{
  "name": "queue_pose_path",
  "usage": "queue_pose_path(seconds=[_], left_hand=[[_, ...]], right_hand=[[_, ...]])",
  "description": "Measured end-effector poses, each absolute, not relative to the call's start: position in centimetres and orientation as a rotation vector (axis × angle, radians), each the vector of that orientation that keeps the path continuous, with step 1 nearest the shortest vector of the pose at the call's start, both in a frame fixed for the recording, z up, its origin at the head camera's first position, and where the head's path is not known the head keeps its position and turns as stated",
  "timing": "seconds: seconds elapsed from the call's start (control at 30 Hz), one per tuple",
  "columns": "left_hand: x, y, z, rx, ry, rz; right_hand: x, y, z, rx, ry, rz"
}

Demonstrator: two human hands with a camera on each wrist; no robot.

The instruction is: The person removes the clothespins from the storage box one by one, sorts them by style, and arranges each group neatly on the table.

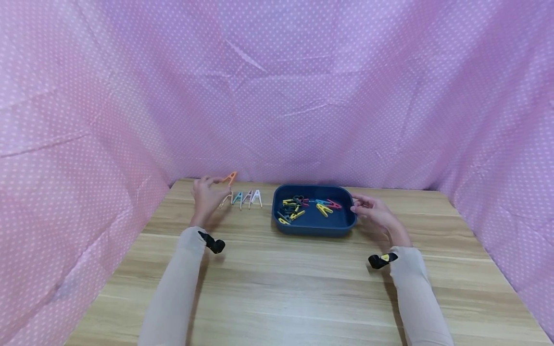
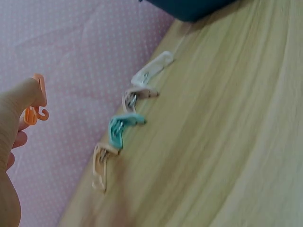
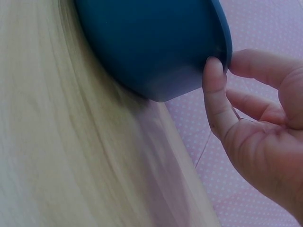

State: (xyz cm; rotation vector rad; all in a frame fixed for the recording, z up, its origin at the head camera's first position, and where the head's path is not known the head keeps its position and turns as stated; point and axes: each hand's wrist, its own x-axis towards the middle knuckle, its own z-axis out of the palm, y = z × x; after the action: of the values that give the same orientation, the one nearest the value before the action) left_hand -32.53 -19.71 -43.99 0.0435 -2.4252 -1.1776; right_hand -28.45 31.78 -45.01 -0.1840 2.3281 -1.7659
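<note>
My left hand [image 1: 207, 196] pinches an orange clothespin [image 1: 231, 178] above the table's far left part; the same clothespin [image 2: 41, 90] shows between fingertips in the left wrist view. Just right of that hand stands a row of clothespins with their legs spread: a peach one [image 2: 100, 165], a teal one [image 2: 122, 126], a dusty pink one [image 2: 135, 97] and a white one [image 2: 154, 67]. My right hand [image 1: 374, 211] grips the right end of a dark blue tray [image 1: 316, 229], its thumb [image 3: 214, 75] on the outer wall and forefinger at the rim.
Inside the tray lie several more clothespins, including yellow ones [image 1: 323, 210], a red one [image 1: 334, 204] and a blue one [image 1: 321, 202]. A wooden table [image 1: 294, 283] bears everything. Pink dotted cloth [image 1: 294, 96] hangs behind and at both sides.
</note>
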Motion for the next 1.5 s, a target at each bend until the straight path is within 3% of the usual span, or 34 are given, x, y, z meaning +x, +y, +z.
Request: queue_pose_path(seconds=[0.7,1.5], left_hand=[[-31.4,-22.9,-46.9,0.325,-2.587,-1.143],[-31.5,-24.1,-48.0,0.365,-2.600,-1.109]], right_hand=[[-28.5,31.7,-44.9,-0.180,2.330,-1.774],[-28.3,31.7,-44.8,-0.206,2.305,-1.789]])
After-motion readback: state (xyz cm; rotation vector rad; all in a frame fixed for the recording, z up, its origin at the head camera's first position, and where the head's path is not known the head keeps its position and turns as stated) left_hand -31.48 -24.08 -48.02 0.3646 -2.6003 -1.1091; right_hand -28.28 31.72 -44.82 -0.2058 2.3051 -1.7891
